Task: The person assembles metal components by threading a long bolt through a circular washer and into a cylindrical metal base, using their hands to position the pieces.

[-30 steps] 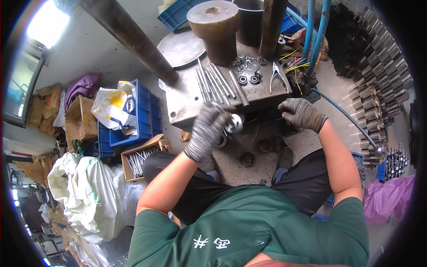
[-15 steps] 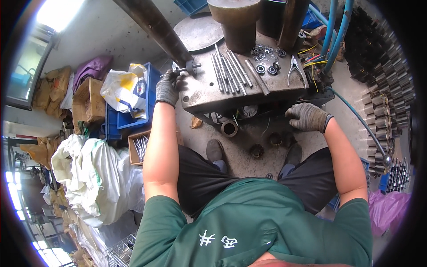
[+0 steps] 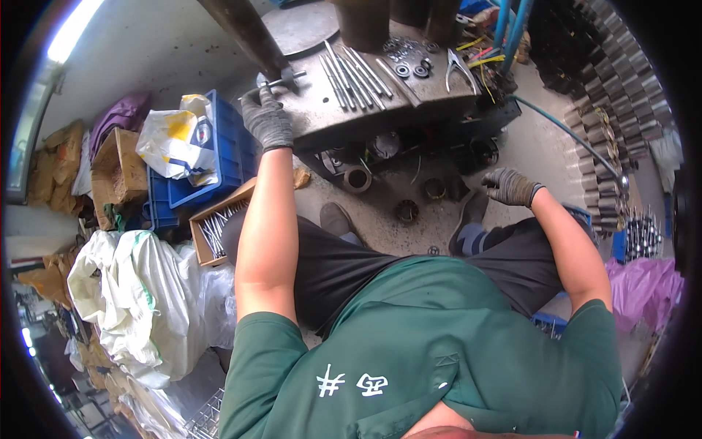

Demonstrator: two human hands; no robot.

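The bench [image 3: 311,117] spreads ahead and to the right of my left grip, with the column [image 3: 245,33] rising just beyond it and the blue crate [image 3: 228,157] behind and to its left. Of my 2 gloved hands, the left hand [image 3: 267,121] is at work; whether it grasps or merely touches, I cannot tell. My right hand [image 3: 512,186] hangs half-curled, nothing visible in it, well apart. The rods [image 3: 358,77] lie right of the grip. The shaft [image 3: 284,79] sits at my left fingertips, by the column's foot. I judge this step as placing or steadying it; next calls for controlled fingers, clear of the column.
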